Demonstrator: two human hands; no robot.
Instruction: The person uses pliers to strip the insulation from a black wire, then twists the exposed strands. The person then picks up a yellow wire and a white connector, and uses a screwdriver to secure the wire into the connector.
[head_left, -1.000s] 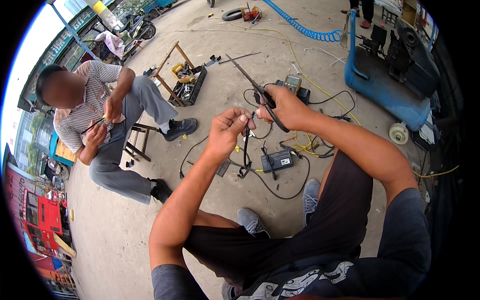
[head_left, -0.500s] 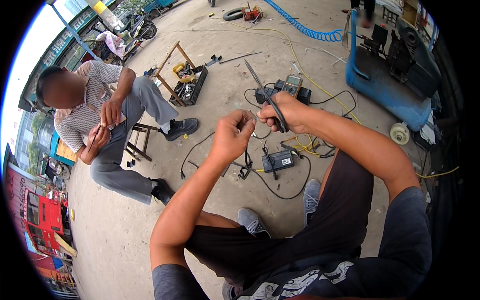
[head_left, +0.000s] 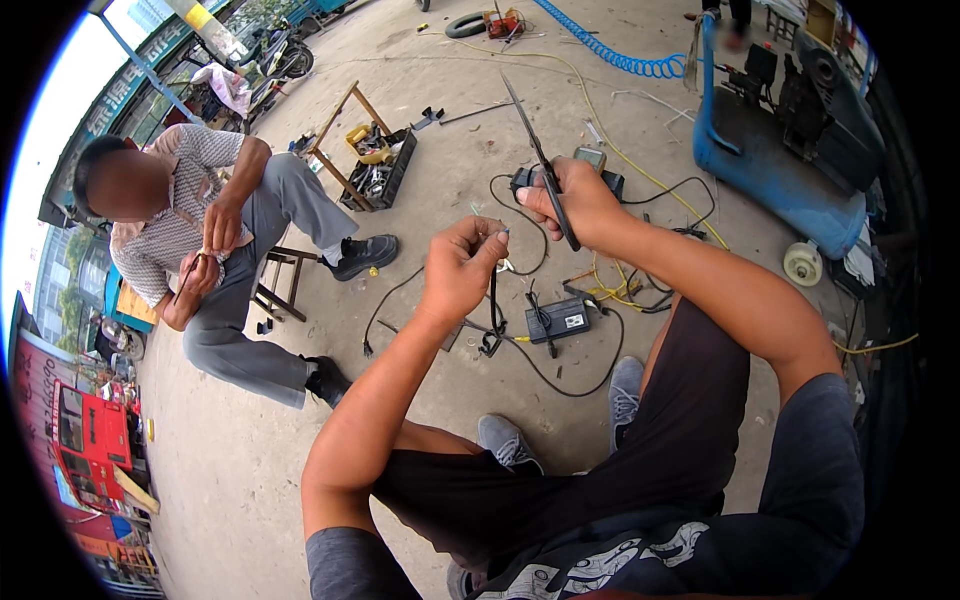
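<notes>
My left hand (head_left: pixel 462 262) is closed in a pinch, its thumb and forefinger on the end of a black cable (head_left: pixel 493 300). A small tip shows at the fingertips, and the cable hangs below the hand. In my right hand (head_left: pixel 580 205) is a long dark pointed blade (head_left: pixel 527 118), slanting up and away to the left. Its lower end sticks out beneath the fist. The two hands are apart, with the blade a little right of the cable tip. Below them on the ground lies a black power adapter (head_left: pixel 560 320) with its cord.
A multimeter (head_left: pixel 590 157) stands beyond my right hand, among black boxes and yellow leads. On the left a person (head_left: pixel 190 220) sits on a stool, holding a thin dark piece. A tool crate (head_left: pixel 385 175) lies farther off; a blue air compressor (head_left: pixel 780 180) stands at right.
My right hand has drawn back to the right, taking the blade away from the left fingertips. The blade has turned more upright. My left hand has barely moved.
</notes>
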